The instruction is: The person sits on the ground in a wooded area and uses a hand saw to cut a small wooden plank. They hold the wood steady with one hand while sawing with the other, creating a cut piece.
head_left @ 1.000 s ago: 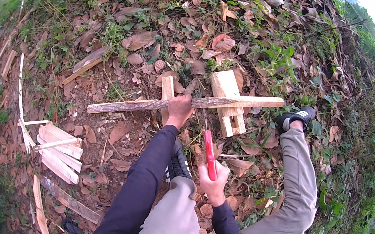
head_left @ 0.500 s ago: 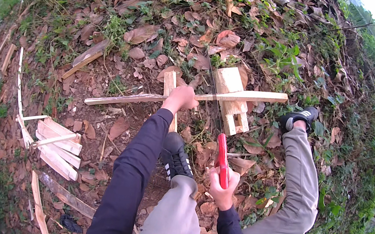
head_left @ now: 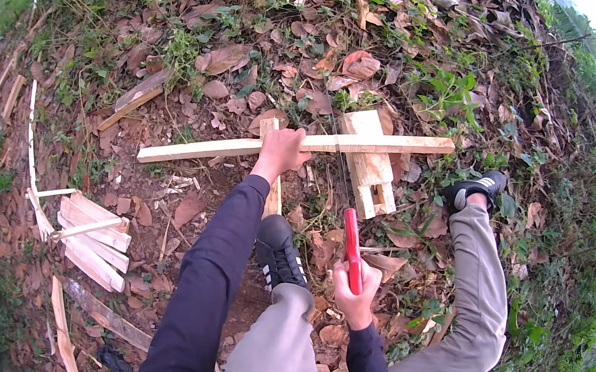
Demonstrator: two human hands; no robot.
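Note:
My left hand [head_left: 284, 151] is closed around a long pale wooden strip [head_left: 202, 149], left of its middle. The strip's right part lies across a thick wooden block [head_left: 369, 168] with a notched near end. A shorter wooden piece [head_left: 274, 199] runs beneath the strip under my left hand, its near end by my shoe. In my right hand [head_left: 356, 295] is the red handle of a hand saw [head_left: 351, 243]. Its thin blade points away from me and crosses the strip just left of the block. Whether the teeth have cut into the wood cannot be made out.
My left shoe [head_left: 280, 252] stands close below the strip, my right shoe [head_left: 480, 190] beyond the block. Cut wooden pieces [head_left: 94, 239] lie stacked at the left. More offcuts [head_left: 136, 98] rest on leaf-covered, weedy ground.
The long strip has been rolled in my left hand, so a paler, smoother face shows. My left hand shifted slightly left and away. The saw handle moved slightly left.

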